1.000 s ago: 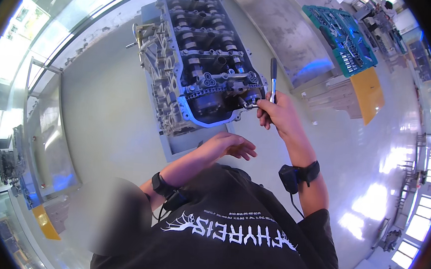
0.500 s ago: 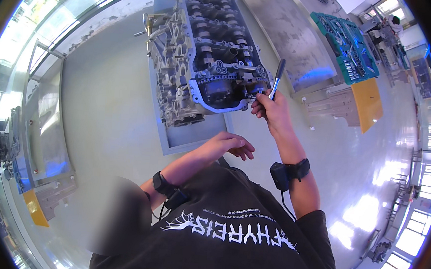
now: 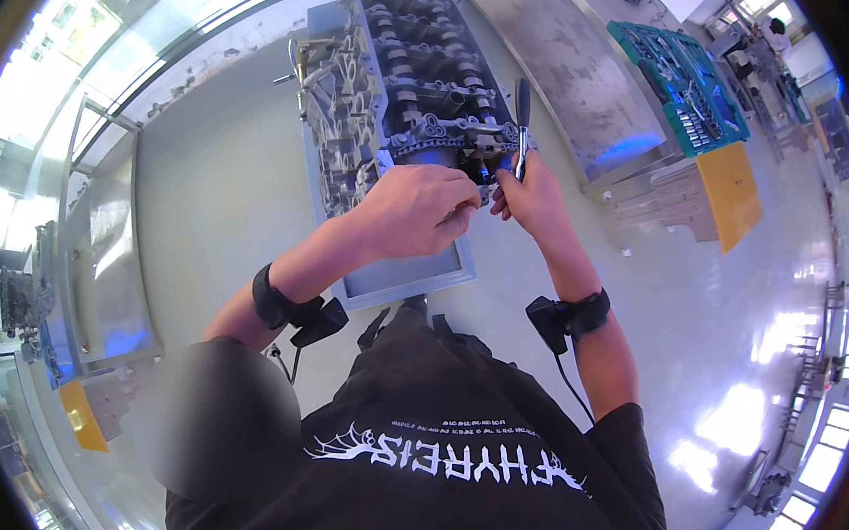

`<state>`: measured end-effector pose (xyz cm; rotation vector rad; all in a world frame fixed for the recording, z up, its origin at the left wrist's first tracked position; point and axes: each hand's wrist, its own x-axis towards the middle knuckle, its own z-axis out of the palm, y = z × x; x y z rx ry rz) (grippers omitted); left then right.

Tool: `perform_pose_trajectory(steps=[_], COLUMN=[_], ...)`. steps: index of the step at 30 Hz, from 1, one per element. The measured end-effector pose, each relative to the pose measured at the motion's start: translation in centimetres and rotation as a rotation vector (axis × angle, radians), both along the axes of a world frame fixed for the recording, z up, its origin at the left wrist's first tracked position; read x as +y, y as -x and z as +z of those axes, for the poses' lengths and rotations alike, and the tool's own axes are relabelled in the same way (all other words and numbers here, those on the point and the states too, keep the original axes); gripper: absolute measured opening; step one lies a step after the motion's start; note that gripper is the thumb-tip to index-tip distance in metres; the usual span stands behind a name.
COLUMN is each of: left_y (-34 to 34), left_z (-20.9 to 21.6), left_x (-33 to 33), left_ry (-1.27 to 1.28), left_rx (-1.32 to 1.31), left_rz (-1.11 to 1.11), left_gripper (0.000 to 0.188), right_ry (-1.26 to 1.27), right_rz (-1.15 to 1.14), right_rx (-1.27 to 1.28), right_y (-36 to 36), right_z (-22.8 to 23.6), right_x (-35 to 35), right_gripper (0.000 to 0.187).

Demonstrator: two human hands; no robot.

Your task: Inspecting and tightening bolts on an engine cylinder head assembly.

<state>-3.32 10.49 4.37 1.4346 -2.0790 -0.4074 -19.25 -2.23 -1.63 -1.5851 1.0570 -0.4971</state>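
An engine (image 3: 434,59) with its camshafts exposed stands in front of me, its chain end nearest. The timing chain (image 3: 421,151) runs over a dark sprocket there. My right hand (image 3: 535,199) is closed on a ratchet wrench (image 3: 523,124) at the engine's near right corner. The wrench's dark handle points up and away; its head is hidden by my fingers. My left hand (image 3: 419,208) is in front of the near end, fingers curled together close to the right hand. Whatever those fingers hold, if anything, is hidden.
The engine rests on a grey stand (image 3: 414,279). A metal-topped table (image 3: 566,73) lies beyond it to the right. Farther right, an opened green tool case (image 3: 683,91) holds sockets and tools, near a yellow panel (image 3: 729,198). Another person (image 3: 777,36) is at the far right.
My left hand has risen from near my body to the engine's near end, and its fingers have curled. The ratchet wrench has swung to a more upright angle in my right hand.
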Motion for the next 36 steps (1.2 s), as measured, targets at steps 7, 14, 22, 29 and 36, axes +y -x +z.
perform_pose_trajectory(steps=[7,14,22,29,36], left_y=[5.9,6.1,5.8,4.0,4.2], left_z=[-5.7,-7.0,-3.9,-5.8,-5.4], left_x=[0.6,0.6,1.3,0.6,0.5], left_ry=[-0.658,0.155,0.221,0.184,0.179], left_rx=[0.735,0.093,-0.103,-0.595,-0.635], left_rz=[0.068,0.119,0.216,0.253,0.258], left_gripper=[0.021,0.031,0.038,0.042,0.043], right_ry=[-0.451,-0.205,0.041,0.192,0.156], right_rz=[-0.107,-0.096,-0.114,-0.174,-0.22], right_rx=[-0.328,-0.222,0.379,0.481,0.429], right_y=[1.4,0.7,1.1,1.0,1.0], right_z=[-1.5,-1.4,-3.5,-5.4,-6.3], right_x=[-1.3,-0.8,-2.2,-3.0,-3.1], right_gripper=[0.015,0.017,0.058,0.064,0.062])
